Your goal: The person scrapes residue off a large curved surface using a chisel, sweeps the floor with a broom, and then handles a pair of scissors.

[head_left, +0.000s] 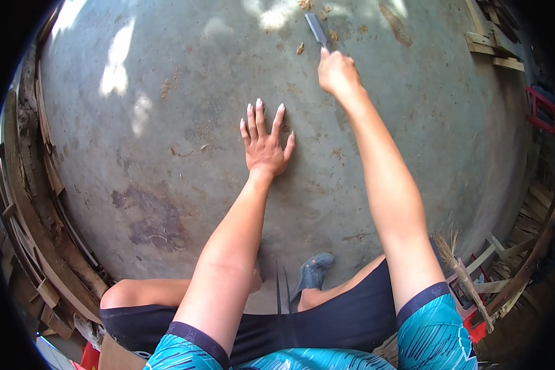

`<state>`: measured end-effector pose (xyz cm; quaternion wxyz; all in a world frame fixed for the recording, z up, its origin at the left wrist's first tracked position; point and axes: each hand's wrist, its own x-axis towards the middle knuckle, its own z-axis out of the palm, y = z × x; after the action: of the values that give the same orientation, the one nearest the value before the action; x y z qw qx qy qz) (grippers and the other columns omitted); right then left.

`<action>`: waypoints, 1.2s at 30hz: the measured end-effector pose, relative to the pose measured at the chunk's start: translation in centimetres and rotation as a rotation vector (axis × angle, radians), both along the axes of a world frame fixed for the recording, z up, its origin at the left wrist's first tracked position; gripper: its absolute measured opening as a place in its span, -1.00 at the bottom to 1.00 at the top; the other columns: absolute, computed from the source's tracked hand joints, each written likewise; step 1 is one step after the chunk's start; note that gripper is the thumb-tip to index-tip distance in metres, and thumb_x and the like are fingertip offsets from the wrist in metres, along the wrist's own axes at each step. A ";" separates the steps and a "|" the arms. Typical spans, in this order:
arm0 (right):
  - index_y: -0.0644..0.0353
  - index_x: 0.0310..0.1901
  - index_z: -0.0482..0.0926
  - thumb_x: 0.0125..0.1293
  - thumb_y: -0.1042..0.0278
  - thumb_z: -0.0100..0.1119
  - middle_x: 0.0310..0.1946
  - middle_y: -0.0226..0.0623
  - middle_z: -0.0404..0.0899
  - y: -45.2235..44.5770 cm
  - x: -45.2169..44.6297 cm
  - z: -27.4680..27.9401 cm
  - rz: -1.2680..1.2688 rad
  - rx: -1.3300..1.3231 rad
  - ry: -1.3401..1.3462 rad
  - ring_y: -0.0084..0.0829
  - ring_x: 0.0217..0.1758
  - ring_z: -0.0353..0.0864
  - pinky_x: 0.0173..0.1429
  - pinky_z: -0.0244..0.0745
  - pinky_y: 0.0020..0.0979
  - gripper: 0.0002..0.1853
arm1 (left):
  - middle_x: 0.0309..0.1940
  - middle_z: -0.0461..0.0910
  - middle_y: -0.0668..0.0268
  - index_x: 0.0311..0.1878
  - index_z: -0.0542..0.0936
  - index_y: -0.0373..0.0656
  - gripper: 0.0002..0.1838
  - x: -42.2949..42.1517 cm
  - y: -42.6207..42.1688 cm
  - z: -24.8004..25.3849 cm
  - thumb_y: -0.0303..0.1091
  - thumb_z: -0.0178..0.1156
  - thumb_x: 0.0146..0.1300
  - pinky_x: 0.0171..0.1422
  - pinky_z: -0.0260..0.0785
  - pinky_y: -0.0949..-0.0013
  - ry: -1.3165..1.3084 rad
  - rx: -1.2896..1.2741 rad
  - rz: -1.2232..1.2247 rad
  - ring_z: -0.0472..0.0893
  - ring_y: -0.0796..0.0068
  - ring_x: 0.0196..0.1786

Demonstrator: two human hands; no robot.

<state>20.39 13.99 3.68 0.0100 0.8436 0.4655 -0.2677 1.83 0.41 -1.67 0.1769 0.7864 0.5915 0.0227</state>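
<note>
My right hand [339, 73] is closed in a fist around a chisel [316, 29], whose flat grey metal blade points away from me. The fist hides its handle. Small brown wood chips [300, 48] lie on the concrete floor around the blade. Closer to me and further left, my left hand [265, 148] is spread palm down with nothing in it. It appears to rest on the grey floor [209, 154]; whether the whole palm touches cannot be told.
Long wooden boards [49, 222] line the left edge. Wood pieces [496, 52] and a red plastic stool [542, 111] stand at the right. A straw bundle [462, 271] leans near my right elbow. My shoe [314, 271] is on the floor between my arms.
</note>
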 end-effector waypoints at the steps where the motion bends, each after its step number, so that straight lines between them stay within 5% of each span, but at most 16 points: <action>1: 0.43 -0.11 0.62 0.51 0.02 -0.23 -0.09 0.28 0.61 -0.6 0.1 0.2 0.017 -0.025 0.011 0.15 0.05 0.62 0.17 0.54 -0.06 -0.43 | 0.57 -0.20 0.06 0.53 0.09 0.27 -0.25 0.0 0.1 -0.2 0.11 0.04 0.30 0.59 -0.37 -0.07 -0.002 0.007 -0.002 -0.25 0.03 0.61; 36: 0.40 -0.01 0.60 0.51 0.00 -0.24 0.02 0.21 0.59 6.3 -0.6 -0.1 -0.067 0.004 0.008 0.09 0.15 0.58 0.25 0.49 -0.09 -0.43 | 0.58 -0.21 0.09 0.53 0.10 0.27 -0.25 -0.3 -0.1 0.1 0.15 0.02 0.31 0.60 -0.37 -0.06 0.009 -0.020 0.004 -0.25 0.06 0.61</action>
<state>19.83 20.28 3.55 -0.0026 0.8577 0.4375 -0.2700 1.53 0.29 -1.54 0.1821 0.7834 0.5941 0.0137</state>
